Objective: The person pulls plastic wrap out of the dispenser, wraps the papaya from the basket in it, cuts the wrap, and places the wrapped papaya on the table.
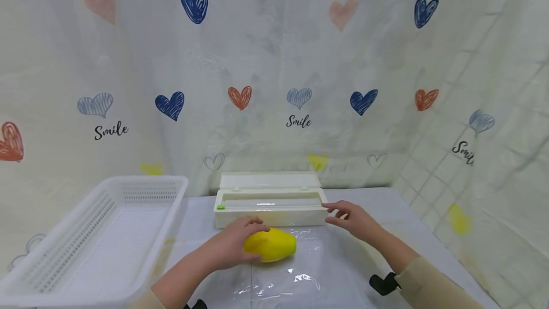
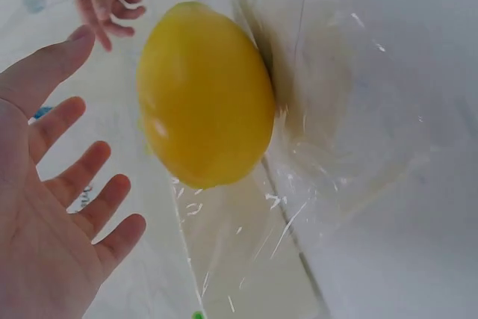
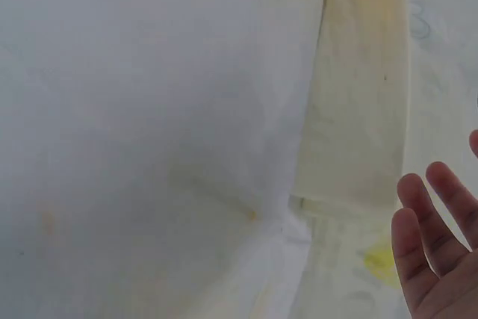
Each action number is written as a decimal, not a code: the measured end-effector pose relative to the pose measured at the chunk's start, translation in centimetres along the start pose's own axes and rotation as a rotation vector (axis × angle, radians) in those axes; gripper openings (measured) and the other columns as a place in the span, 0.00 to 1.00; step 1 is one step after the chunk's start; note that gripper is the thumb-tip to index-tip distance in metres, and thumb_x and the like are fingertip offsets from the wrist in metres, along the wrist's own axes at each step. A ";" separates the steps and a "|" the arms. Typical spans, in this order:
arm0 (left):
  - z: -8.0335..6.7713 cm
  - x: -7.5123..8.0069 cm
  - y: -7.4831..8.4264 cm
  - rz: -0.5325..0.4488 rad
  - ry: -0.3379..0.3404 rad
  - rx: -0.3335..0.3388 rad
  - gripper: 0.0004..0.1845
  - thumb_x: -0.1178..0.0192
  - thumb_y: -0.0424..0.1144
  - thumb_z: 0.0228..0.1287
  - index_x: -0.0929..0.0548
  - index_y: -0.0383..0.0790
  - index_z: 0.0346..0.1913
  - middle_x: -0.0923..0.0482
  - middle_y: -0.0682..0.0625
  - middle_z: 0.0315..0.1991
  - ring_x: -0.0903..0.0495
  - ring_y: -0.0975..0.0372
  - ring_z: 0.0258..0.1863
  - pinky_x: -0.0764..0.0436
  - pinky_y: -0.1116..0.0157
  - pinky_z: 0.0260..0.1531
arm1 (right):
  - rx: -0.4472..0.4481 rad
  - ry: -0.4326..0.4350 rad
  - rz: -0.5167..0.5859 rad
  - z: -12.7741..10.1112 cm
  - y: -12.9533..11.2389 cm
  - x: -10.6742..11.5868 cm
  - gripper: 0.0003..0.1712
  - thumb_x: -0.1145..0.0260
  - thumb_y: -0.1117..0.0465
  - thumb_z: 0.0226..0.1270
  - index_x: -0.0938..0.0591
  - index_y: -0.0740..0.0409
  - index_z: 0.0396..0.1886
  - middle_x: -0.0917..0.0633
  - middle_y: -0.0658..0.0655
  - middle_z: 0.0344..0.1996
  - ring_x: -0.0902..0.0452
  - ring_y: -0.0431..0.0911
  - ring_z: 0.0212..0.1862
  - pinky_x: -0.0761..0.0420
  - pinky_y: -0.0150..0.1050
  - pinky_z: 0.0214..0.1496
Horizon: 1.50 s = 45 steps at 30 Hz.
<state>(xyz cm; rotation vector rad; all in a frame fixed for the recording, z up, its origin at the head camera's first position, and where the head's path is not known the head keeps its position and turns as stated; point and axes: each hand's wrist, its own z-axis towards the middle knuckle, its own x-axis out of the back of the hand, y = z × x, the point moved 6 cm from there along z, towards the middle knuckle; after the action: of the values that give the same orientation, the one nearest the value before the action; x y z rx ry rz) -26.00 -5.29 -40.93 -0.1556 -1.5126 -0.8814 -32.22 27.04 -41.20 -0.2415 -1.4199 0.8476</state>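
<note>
A smooth yellow oval fruit (image 1: 274, 245) lies on a sheet of clear plastic film (image 1: 296, 283) on the table. My left hand (image 1: 235, 244) is at the fruit's left side in the head view. In the left wrist view its fingers (image 2: 93, 162) are spread, with a gap to the fruit (image 2: 207, 95). Behind the fruit stands a white cling film dispenser (image 1: 270, 217), its lid (image 1: 270, 180) raised and a green slider (image 1: 220, 207) at its left end. My right hand (image 1: 353, 221) is by the dispenser's right end, fingers loosely extended and holding nothing.
A large white perforated plastic basket (image 1: 175, 204) stands at the left of the table. A whitish curtain (image 1: 266, 27) printed with hearts and "Smile" hangs behind the table and along its right side. The white tablecloth (image 1: 381, 204) reaches to the right edge.
</note>
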 end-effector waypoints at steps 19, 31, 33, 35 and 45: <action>-6.6 -1.2 -1.1 0.012 -0.222 -0.034 0.14 0.25 0.44 0.53 0.15 0.57 0.43 0.24 0.67 0.41 0.24 0.70 0.42 0.22 0.67 0.45 | 0.361 -0.423 -0.064 -6.9 -5.7 -5.7 0.19 0.28 0.46 0.61 0.13 0.44 0.51 0.17 0.42 0.43 0.23 0.37 0.42 0.20 0.35 0.40; -7.4 -3.2 -1.8 0.082 -0.246 -0.011 0.16 0.23 0.39 0.46 0.16 0.59 0.37 0.29 0.68 0.33 0.30 0.74 0.33 0.25 0.70 0.37 | 0.449 -0.494 -0.231 -8.3 -4.8 -7.5 0.13 0.26 0.46 0.60 0.12 0.37 0.44 0.21 0.35 0.42 0.26 0.31 0.43 0.21 0.33 0.47; -7.3 -3.4 -1.9 0.091 -0.250 -0.008 0.16 0.24 0.39 0.46 0.16 0.59 0.37 0.29 0.68 0.33 0.31 0.73 0.33 0.25 0.69 0.36 | 0.449 -0.502 -0.240 -8.2 -4.6 -7.7 0.12 0.26 0.46 0.60 0.12 0.37 0.44 0.21 0.34 0.42 0.27 0.31 0.43 0.21 0.33 0.47; -7.3 -3.6 -1.9 0.110 -0.254 -0.013 0.15 0.24 0.40 0.47 0.17 0.60 0.36 0.29 0.68 0.33 0.31 0.73 0.32 0.25 0.69 0.36 | 0.446 -0.511 -0.244 -8.2 -4.5 -7.9 0.12 0.27 0.46 0.61 0.12 0.37 0.44 0.21 0.33 0.42 0.27 0.31 0.43 0.21 0.32 0.47; -6.5 -4.0 -2.0 0.177 -0.202 -0.030 0.08 0.30 0.38 0.57 0.17 0.58 0.30 0.30 0.67 0.27 0.33 0.73 0.25 0.27 0.71 0.30 | 0.366 -0.536 -0.247 -7.9 -4.0 -8.5 0.06 0.29 0.51 0.64 0.10 0.34 0.39 0.21 0.33 0.40 0.28 0.30 0.41 0.20 0.31 0.47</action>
<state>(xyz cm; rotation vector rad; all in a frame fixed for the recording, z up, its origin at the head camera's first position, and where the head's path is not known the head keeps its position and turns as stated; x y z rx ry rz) -21.35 -8.99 -46.11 -0.4045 -1.6443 -0.7645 -22.81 21.44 -46.67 0.4649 -1.7048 0.9877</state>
